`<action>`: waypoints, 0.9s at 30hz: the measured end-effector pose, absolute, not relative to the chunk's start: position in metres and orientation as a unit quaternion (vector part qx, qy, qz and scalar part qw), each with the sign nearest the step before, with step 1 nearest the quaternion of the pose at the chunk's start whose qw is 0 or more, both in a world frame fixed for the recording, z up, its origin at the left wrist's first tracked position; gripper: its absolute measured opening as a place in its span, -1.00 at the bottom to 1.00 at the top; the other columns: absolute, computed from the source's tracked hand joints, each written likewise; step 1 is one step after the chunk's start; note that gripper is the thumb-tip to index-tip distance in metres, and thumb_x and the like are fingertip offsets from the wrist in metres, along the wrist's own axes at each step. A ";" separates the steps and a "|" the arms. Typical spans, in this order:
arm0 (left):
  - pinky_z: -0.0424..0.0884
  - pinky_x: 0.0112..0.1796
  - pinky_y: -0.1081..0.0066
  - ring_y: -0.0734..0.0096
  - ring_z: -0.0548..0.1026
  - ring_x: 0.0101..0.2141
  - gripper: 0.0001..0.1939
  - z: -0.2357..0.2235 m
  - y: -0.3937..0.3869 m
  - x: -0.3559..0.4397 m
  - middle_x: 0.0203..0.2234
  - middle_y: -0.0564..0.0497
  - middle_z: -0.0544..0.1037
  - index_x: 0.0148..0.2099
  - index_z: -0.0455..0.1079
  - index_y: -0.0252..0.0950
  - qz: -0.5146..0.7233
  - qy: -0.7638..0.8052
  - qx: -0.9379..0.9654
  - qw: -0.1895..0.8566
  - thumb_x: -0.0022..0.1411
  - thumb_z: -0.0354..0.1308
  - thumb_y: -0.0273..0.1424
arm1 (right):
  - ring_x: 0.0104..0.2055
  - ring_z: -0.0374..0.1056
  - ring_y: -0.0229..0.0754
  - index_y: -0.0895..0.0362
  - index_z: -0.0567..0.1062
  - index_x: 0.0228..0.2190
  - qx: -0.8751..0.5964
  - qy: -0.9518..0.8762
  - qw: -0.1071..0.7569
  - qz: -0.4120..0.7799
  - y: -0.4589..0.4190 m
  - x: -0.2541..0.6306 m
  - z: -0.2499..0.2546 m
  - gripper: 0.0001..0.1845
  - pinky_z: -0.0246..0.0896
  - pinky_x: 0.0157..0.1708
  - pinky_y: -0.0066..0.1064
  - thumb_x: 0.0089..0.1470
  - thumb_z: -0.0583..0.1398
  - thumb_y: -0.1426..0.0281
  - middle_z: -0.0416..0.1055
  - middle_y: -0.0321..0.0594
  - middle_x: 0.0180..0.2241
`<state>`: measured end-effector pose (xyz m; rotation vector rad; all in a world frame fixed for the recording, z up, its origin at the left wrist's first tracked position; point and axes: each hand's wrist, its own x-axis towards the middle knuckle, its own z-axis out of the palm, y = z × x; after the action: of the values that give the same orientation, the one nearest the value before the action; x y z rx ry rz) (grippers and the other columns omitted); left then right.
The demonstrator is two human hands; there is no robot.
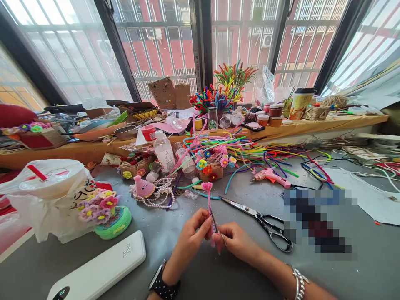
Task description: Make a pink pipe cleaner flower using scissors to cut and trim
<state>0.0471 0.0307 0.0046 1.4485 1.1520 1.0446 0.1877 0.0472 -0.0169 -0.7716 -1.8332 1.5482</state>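
Note:
My left hand [196, 229] is closed, pinching a fuzzy pink pipe cleaner [206, 187] whose top is bent into a small loop. My right hand [236, 240] is wrapped round what looks like a small pair of scissors [213, 216], with its thin metal blades against the pipe cleaner near the left fingertips. The lower end of the pink strand hangs blurred between both hands. Beyond my right hand, large black-handled scissors [246, 209] lie on the table untouched. A pink crocheted figure [144, 187] and pearl strings [164, 198] lie past my left hand.
A white power bank [103, 266], a bagged drink cup [51, 179] and a green crocheted piece [114, 223] stand at left. Behind are bottles [164, 154], flower baskets [212, 170] and loose pipe cleaners [250, 148]. A pink glue gun [271, 177] and a pixelated patch lie right.

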 end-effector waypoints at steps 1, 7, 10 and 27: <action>0.19 -0.54 0.51 0.52 0.24 -0.61 -0.76 0.005 0.030 0.047 -0.66 0.14 0.24 -0.48 0.19 -0.29 0.424 0.478 0.603 0.478 0.11 -0.02 -0.24 | -0.63 0.04 -0.37 0.22 0.31 -0.71 -0.286 -0.692 0.306 0.588 0.047 0.188 -0.016 -0.36 -0.04 -0.59 -0.53 -0.15 -0.05 -0.13 0.15 -0.35 -0.70; 0.20 -0.52 0.52 0.52 0.23 -0.58 -0.75 0.005 0.028 0.045 -0.63 0.13 0.23 -0.50 0.18 -0.29 0.401 0.466 0.629 0.476 0.12 -0.03 -0.25 | -0.62 0.04 -0.37 0.23 0.31 -0.69 -0.276 -0.679 0.298 0.612 0.048 0.190 -0.015 -0.39 -0.05 -0.59 -0.54 -0.13 -0.01 -0.10 0.18 -0.32 -0.68; 0.19 -0.53 0.53 0.53 0.22 -0.59 -0.74 0.006 0.029 0.044 -0.65 0.14 0.21 -0.51 0.16 -0.29 0.410 0.465 0.618 0.483 0.12 -0.03 -0.23 | -0.61 0.06 -0.36 0.21 0.27 -0.74 -0.299 -0.673 0.312 0.600 0.048 0.189 -0.017 -0.41 -0.06 -0.59 -0.53 -0.17 0.03 -0.09 0.18 -0.33 -0.69; 0.20 -0.53 0.52 0.53 0.21 -0.57 -0.75 0.003 0.030 0.042 -0.63 0.13 0.19 -0.50 0.15 -0.31 0.386 0.465 0.632 0.485 0.13 -0.05 -0.26 | -0.66 -0.05 -0.40 0.20 0.22 -0.79 -0.354 -0.692 0.315 0.545 0.049 0.188 -0.023 -0.40 -0.17 -0.66 -0.53 -0.17 0.04 -0.08 0.08 -0.38 -0.76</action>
<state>0.0421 0.0303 0.0034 1.5383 1.1330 0.9409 0.1879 0.0486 -0.0229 -0.9321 -1.8221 1.4359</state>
